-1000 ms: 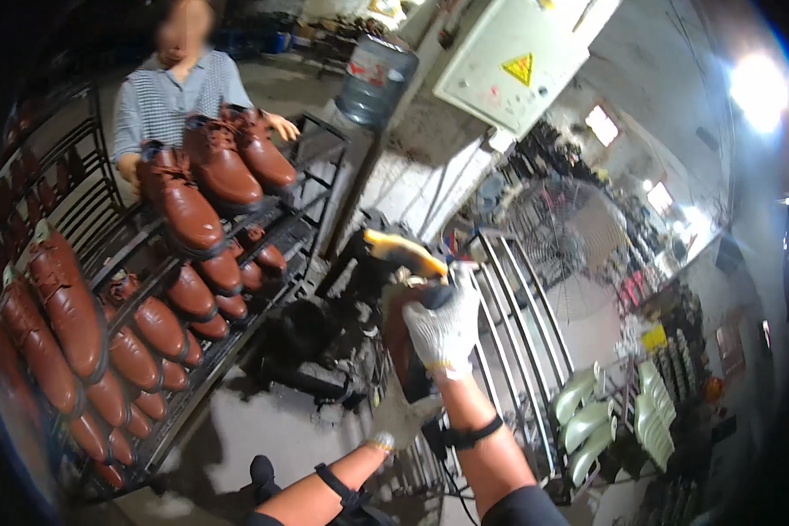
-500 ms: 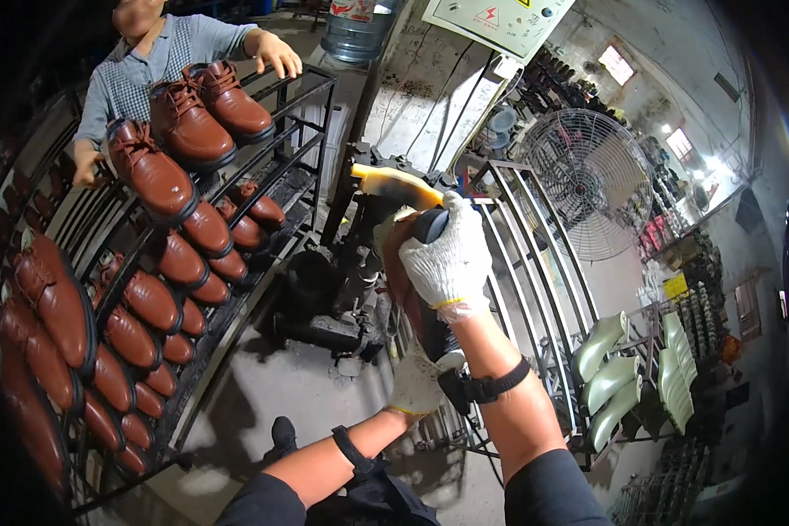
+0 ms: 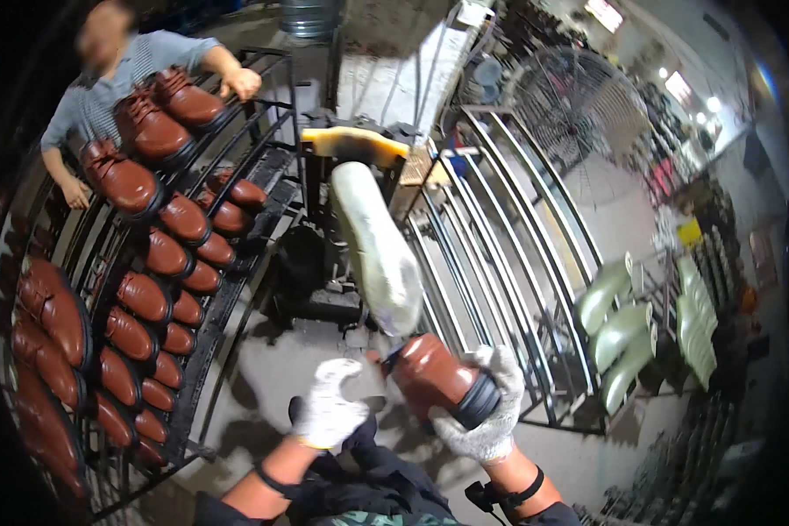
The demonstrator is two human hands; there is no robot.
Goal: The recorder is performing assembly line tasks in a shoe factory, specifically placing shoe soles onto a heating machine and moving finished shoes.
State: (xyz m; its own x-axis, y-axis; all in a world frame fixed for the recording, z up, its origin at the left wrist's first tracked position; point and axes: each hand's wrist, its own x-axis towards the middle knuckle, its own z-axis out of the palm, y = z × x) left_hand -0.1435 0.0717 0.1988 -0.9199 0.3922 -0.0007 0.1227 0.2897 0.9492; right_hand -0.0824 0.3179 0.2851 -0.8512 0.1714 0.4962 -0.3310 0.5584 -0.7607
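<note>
In a white knit glove, my right hand [image 3: 491, 408] grips a brown leather shoe [image 3: 431, 375] by its black sole, low and right of centre. My left hand [image 3: 331, 408], gloved as well, is held apart from the shoe, its fingers loosely curved with a gap to the thumb and nothing in them. A pale green shoe last [image 3: 377, 250] slants just beyond the shoe, its lower end close to it. Behind the last's upper end is a dark metal stand with a yellow, black-stained pad [image 3: 356, 145]. Whether the last rests on the stand I cannot tell.
At left, a black metal rack [image 3: 228, 329] carries many brown shoes; a person [image 3: 127, 66] stands behind it with a hand on its frame. A bare-railed rack [image 3: 491, 228] stands right, with more green lasts [image 3: 621, 337] beside it. A large fan [image 3: 579, 105] is behind.
The shoe has come away from the stand toward me in my right hand. My left hand has let go and moved left. The green last now shows. The person's raised hand has lowered onto the rack.
</note>
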